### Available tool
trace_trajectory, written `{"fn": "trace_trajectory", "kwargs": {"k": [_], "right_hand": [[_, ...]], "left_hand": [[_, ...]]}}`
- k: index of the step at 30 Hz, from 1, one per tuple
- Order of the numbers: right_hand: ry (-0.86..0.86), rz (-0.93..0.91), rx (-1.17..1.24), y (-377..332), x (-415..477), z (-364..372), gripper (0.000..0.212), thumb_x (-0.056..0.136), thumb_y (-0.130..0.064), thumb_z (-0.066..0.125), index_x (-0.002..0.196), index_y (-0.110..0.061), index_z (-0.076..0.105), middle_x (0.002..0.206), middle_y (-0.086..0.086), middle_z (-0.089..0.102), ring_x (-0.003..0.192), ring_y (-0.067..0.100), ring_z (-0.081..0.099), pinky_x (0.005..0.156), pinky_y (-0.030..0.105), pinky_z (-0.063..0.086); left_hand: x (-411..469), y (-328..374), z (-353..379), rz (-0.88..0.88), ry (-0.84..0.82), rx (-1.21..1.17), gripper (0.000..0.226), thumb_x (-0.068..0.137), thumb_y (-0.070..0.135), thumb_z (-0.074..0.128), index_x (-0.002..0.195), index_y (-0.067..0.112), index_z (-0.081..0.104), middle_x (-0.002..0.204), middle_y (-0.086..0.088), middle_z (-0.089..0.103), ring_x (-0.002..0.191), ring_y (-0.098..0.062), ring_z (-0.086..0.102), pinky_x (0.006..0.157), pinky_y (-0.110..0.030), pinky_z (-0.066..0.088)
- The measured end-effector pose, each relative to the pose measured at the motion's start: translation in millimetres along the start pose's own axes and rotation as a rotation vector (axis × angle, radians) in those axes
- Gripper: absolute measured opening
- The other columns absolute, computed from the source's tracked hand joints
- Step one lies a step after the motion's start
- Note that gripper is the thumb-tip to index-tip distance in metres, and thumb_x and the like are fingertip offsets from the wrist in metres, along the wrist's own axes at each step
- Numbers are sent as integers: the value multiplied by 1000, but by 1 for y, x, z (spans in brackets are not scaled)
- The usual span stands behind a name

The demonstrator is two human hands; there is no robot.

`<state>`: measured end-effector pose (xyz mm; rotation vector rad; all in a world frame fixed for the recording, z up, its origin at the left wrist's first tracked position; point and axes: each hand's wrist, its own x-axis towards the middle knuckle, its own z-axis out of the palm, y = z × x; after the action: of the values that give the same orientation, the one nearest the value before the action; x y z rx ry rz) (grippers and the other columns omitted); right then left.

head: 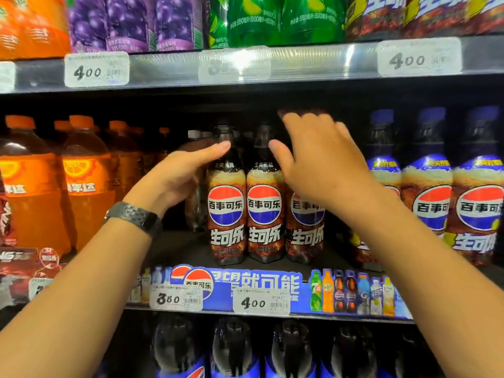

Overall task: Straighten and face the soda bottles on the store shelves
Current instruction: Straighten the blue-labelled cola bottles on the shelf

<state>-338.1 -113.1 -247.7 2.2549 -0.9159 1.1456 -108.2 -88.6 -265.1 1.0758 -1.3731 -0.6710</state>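
Note:
Three black-capped Pepsi cola bottles stand on the middle shelf. The first bottle and the second bottle face forward side by side. The third bottle sits slightly further back, its label partly covered. My left hand curls around a grey-capped cola bottle set back on the left, with the thumb stretched to the first bottle's neck. My right hand, blurred and with fingers spread, hovers over the third bottle's top and hides its neck.
Large orange soda bottles crowd the left of this shelf and blue-capped Pepsi bottles the right. A shelf rail with price tags runs overhead. A Pepsi banner strip lines the front edge, with more cola bottles below.

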Motion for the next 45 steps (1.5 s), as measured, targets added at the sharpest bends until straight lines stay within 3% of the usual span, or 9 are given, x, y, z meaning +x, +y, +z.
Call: {"fn": "trace_trajectory", "kwargs": {"k": [3,8,11,15,21,33,37,40,45], "right_hand": [[-137,74,3,9,27,-1,54,93,-56,38,124,-14,52,116,14,60,106,35,54,78,39,39],[-393,88,132,34,69,-4,71,83,-70,44,142,-29,38,141,2,48,124,25,48,92,28,35],[-459,65,280,40,81,-2,65,80,-65,56,133,-27,50,128,-3,58,109,18,55,88,26,39],[-418,14,405,38,84,6,47,82,-55,63,118,-24,63,105,-8,61,91,12,55,74,24,41],[-377,66,487,40,85,11,33,83,-50,65,104,-25,72,80,-9,66,64,1,53,62,20,41],[-393,180,588,34,81,2,35,76,-52,71,102,-29,69,77,-12,60,76,11,57,63,24,40],[-575,293,545,40,81,-3,73,73,-69,61,129,-23,54,124,1,57,122,27,48,99,43,38],[-601,339,551,46,79,-11,75,79,-69,53,137,-22,44,130,0,52,130,28,42,108,47,31],[-549,285,368,51,72,-21,40,90,-37,62,126,-22,53,114,8,61,84,25,66,74,35,54]], "left_hand": [[13,9,2,-32,-116,29,46,64,43,82,105,25,74,115,-6,70,106,-23,67,83,-33,54],[32,11,-3,-63,-126,-19,59,48,38,92,102,23,75,114,-6,70,108,-24,66,87,-36,51],[38,7,-5,-168,-182,-30,58,35,39,96,88,24,79,103,-3,74,96,-19,70,76,-30,56],[44,3,1,-146,-256,-109,32,70,23,74,102,24,76,113,-4,71,105,-21,67,81,-32,56],[43,8,11,-107,-240,-139,34,73,15,69,106,18,74,116,-9,69,106,-24,67,81,-34,56],[31,10,9,-113,-163,-77,31,57,24,80,87,18,79,95,-8,75,85,-22,72,70,-32,58],[26,9,4,-122,-155,-108,23,63,28,77,84,19,80,92,-5,76,81,-19,73,65,-30,58],[22,7,0,-84,-173,-93,44,53,44,87,91,23,79,102,-4,74,92,-19,72,71,-30,57],[4,-3,-26,47,-240,46,65,56,50,88,114,28,69,116,-5,70,108,-22,66,85,-31,55]]}}
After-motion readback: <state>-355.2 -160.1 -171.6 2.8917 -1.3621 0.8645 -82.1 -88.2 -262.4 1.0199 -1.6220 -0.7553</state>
